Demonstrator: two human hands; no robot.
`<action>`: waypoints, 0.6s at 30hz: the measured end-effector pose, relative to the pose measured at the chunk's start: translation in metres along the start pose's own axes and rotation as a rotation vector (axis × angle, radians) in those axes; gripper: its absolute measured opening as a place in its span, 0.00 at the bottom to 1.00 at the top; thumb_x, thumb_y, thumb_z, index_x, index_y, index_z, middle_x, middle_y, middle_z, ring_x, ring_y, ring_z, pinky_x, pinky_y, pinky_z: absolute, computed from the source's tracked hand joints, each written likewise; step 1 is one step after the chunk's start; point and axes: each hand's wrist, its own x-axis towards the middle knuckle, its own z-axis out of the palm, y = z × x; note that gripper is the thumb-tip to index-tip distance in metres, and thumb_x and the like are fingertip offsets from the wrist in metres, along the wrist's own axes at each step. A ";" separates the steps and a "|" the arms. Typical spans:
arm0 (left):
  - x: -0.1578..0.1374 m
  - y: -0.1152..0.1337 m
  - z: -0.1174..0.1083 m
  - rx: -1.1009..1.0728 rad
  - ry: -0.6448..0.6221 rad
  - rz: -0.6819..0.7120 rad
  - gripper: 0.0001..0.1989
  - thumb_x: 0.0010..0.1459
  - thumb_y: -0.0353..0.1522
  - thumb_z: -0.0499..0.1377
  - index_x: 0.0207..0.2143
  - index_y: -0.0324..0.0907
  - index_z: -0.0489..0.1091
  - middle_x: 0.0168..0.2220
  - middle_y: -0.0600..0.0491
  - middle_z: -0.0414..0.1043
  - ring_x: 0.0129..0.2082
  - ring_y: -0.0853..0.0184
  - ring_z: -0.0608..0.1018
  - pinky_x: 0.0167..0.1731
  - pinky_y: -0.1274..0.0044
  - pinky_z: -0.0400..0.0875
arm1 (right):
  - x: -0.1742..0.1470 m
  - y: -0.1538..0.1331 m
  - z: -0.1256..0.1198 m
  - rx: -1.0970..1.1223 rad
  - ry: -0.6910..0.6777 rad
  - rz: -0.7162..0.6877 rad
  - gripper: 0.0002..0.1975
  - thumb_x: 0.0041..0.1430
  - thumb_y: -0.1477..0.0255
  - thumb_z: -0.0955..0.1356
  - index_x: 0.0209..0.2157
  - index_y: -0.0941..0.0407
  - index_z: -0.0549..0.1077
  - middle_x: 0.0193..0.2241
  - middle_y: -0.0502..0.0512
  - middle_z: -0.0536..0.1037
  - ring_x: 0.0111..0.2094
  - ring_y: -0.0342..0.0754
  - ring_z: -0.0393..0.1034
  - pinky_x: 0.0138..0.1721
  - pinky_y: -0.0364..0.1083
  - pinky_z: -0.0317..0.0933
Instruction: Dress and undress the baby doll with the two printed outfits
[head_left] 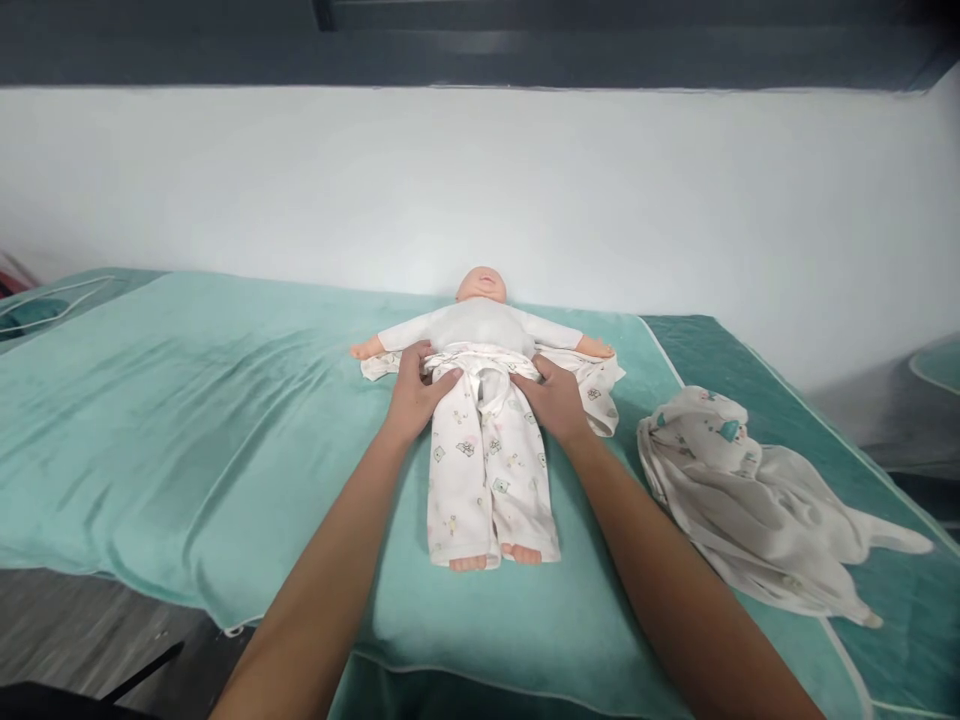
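A baby doll lies on its back, head toward the wall and arms spread wide. Its legs are inside white printed pants, with the toes showing at the cuffs. My left hand grips the pants' waist on the left, thumb on top and fingers partly hidden at the side. On the other side my right hand holds the waist in the same way. A matching printed garment lies spread beneath the doll's torso and shows on both sides.
A green cover with wrinkles lies over the bed. To the right is a crumpled white baby garment with a printed patch. A white wall stands behind the bed, and grey floor shows at lower left.
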 end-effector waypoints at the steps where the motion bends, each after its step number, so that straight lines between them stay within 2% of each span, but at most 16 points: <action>1: 0.000 0.000 0.001 0.044 0.033 0.043 0.20 0.52 0.42 0.64 0.44 0.45 0.63 0.56 0.48 0.63 0.51 0.63 0.70 0.50 0.71 0.67 | -0.001 0.000 0.000 -0.022 -0.004 -0.001 0.22 0.55 0.55 0.66 0.22 0.52 0.53 0.20 0.44 0.58 0.27 0.45 0.53 0.30 0.44 0.48; 5: -0.003 0.007 0.000 0.226 0.104 0.144 0.12 0.54 0.39 0.62 0.34 0.44 0.64 0.41 0.52 0.65 0.43 0.64 0.70 0.46 0.72 0.66 | -0.002 0.003 0.000 -0.070 -0.026 0.005 0.19 0.56 0.56 0.65 0.22 0.52 0.57 0.21 0.47 0.65 0.28 0.48 0.58 0.31 0.45 0.49; 8: -0.009 0.013 -0.002 0.293 0.110 0.152 0.12 0.54 0.40 0.61 0.28 0.44 0.62 0.34 0.55 0.64 0.37 0.65 0.69 0.44 0.73 0.65 | -0.001 0.005 -0.001 -0.086 -0.039 0.006 0.17 0.57 0.56 0.64 0.22 0.52 0.61 0.22 0.49 0.69 0.30 0.49 0.62 0.31 0.45 0.50; 11: -0.019 0.019 -0.004 0.329 0.123 0.081 0.16 0.55 0.42 0.60 0.24 0.44 0.60 0.28 0.57 0.63 0.32 0.67 0.67 0.37 0.74 0.63 | -0.003 0.004 -0.001 -0.129 -0.015 0.008 0.18 0.57 0.55 0.64 0.22 0.52 0.62 0.22 0.50 0.70 0.30 0.50 0.62 0.31 0.45 0.49; 14: -0.030 0.024 -0.004 0.326 0.153 -0.029 0.20 0.55 0.45 0.59 0.21 0.44 0.57 0.22 0.59 0.57 0.27 0.69 0.63 0.30 0.76 0.59 | -0.008 -0.001 0.000 -0.200 0.059 0.016 0.17 0.57 0.56 0.64 0.21 0.52 0.62 0.20 0.51 0.69 0.27 0.50 0.60 0.29 0.46 0.47; 18: -0.035 0.026 -0.003 0.297 0.200 -0.073 0.19 0.55 0.44 0.59 0.21 0.43 0.57 0.21 0.60 0.56 0.26 0.70 0.61 0.29 0.76 0.58 | -0.012 -0.005 0.002 -0.267 0.136 -0.017 0.15 0.57 0.61 0.63 0.20 0.52 0.60 0.18 0.51 0.66 0.26 0.49 0.58 0.29 0.47 0.45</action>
